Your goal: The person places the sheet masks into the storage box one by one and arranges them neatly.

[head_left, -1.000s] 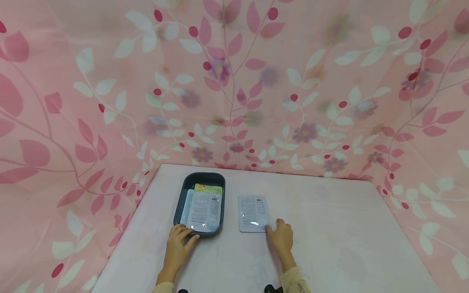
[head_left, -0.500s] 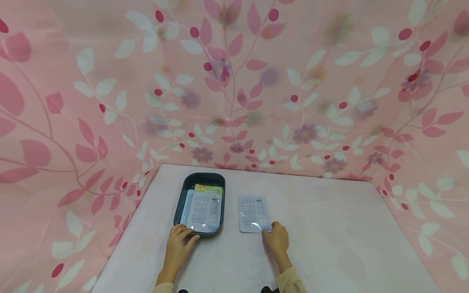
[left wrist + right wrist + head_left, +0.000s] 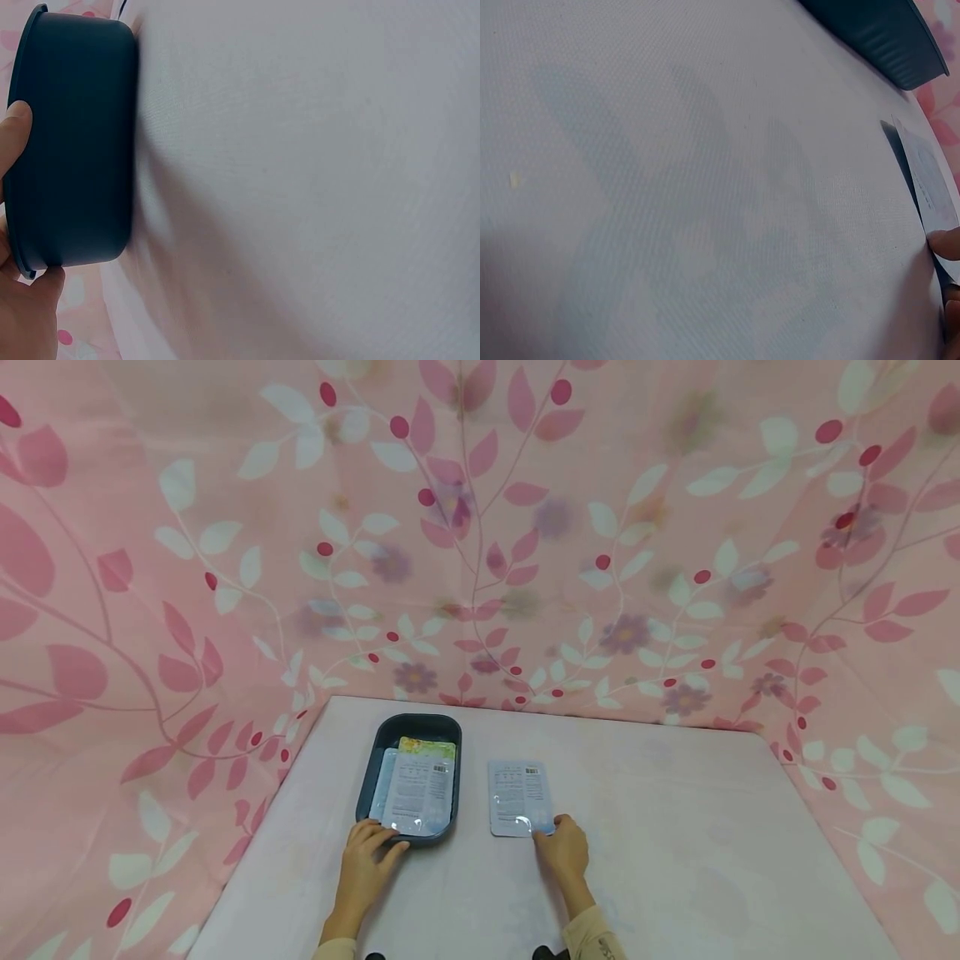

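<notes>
A dark blue-green rectangular tub (image 3: 420, 723) stands at the left of the white table, holding several flat sachets (image 3: 420, 793), pale blue ones and one with a yellow-green top. My left hand (image 3: 362, 868) grips the tub's near left corner; in the left wrist view its thumb lies on the tub's outer wall (image 3: 75, 142) and other fingers are at the rim. To the right of the tub lies another pale blue printed sachet (image 3: 516, 797) with a barcode. My right hand (image 3: 564, 853) pinches its near right corner, thumb on top, and its near edge (image 3: 928, 191) stands slightly raised over a shadow.
The white-covered table (image 3: 690, 827) reaches back to a pink floral curtain (image 3: 480, 527) that also closes off both sides. Small dark objects (image 3: 543, 952) show at the bottom edge near the right sleeve (image 3: 592, 935).
My right hand has slid left along the near right corner of the loose sachet, from its side to its bottom edge. The left hand and the tub have stayed in place.
</notes>
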The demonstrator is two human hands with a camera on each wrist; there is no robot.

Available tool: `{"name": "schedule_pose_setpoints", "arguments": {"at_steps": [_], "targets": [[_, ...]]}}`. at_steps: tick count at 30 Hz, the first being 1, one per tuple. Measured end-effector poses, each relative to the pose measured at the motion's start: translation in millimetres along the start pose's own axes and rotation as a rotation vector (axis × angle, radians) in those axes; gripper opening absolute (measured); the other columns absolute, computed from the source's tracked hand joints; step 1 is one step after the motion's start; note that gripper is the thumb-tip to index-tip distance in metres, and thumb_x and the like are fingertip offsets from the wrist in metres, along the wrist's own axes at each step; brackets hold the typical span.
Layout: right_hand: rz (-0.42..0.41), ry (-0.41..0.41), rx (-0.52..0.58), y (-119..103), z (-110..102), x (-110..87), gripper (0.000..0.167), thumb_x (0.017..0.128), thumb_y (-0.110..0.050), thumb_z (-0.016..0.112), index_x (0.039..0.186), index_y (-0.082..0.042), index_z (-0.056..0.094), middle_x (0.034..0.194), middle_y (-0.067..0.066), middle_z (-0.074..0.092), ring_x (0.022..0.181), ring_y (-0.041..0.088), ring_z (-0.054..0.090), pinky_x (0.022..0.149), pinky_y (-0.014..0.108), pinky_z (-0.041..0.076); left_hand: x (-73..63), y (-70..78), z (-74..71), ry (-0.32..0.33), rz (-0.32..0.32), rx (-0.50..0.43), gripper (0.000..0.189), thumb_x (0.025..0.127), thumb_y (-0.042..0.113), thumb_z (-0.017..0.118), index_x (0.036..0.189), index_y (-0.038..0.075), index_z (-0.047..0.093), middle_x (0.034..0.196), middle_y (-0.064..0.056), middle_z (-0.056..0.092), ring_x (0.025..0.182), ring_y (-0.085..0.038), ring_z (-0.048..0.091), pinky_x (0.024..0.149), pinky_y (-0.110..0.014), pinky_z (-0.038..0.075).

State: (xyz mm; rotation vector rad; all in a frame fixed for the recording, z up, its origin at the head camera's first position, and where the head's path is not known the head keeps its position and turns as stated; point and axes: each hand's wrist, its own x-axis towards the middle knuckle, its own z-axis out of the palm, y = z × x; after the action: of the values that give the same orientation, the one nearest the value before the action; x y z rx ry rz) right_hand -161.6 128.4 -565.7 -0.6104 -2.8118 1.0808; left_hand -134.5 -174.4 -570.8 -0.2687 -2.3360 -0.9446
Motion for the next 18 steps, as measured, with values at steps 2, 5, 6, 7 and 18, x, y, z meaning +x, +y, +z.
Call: {"name": "schedule_pose_setpoints", "arguments": {"at_steps": [2,5,6,7,18], "targets": [[-0.001,-0.001,0.006,0.6,-0.5,0.1,0.044,0.072,-0.015,0.076,0.103,0.011,0.059,0.094,0.024,0.065,0.079,0.036,0.063,0.061,0.042,0.051,0.1,0.0,-0.3,0.004,0.006,0.001,0.026,0.058,0.002,0.086,0.078,0.000,0.071,0.079,-0.008,0.062,0.093,-0.030,0.055,0.086,-0.039,0.040],[0.001,-0.003,0.016,0.8,-1.2,0.1,0.042,0.073,-0.015,0.076,0.103,0.010,0.059,0.093,0.023,0.065,0.077,0.035,0.063,0.060,0.041,0.051,0.4,0.4,-0.5,0.007,0.014,0.000,0.025,0.059,0.002,0.086,0.078,0.000,0.071,0.078,-0.008,0.062,0.093,-0.031,0.056,0.086,-0.039,0.040],[0.003,-0.003,0.021,0.9,-0.9,0.3,0.042,0.073,-0.014,0.076,0.102,0.010,0.059,0.092,0.023,0.065,0.077,0.034,0.063,0.060,0.041,0.051,0.4,0.5,-0.5,0.007,0.014,-0.002,0.025,0.059,0.002,0.086,0.078,0.000,0.071,0.078,-0.008,0.062,0.092,-0.031,0.056,0.086,-0.039,0.040],[0.005,-0.003,0.024,0.8,-0.6,0.5,0.041,0.074,-0.014,0.076,0.102,0.010,0.059,0.092,0.023,0.065,0.076,0.033,0.063,0.060,0.040,0.051,0.3,0.5,-0.5,0.007,0.013,-0.003,0.025,0.059,0.002,0.086,0.078,0.000,0.071,0.078,-0.008,0.062,0.092,-0.031,0.056,0.086,-0.039,0.040],[0.020,0.001,0.106,8.9,-1.8,9.6,0.025,0.075,-0.008,0.071,0.094,0.007,0.064,0.085,0.019,0.067,0.076,0.034,0.064,0.062,0.042,0.052,-0.1,2.8,-1.8,-0.002,0.000,-0.005,0.025,0.060,0.002,0.086,0.079,0.000,0.071,0.078,-0.008,0.062,0.093,-0.032,0.056,0.086,-0.040,0.040]]}}
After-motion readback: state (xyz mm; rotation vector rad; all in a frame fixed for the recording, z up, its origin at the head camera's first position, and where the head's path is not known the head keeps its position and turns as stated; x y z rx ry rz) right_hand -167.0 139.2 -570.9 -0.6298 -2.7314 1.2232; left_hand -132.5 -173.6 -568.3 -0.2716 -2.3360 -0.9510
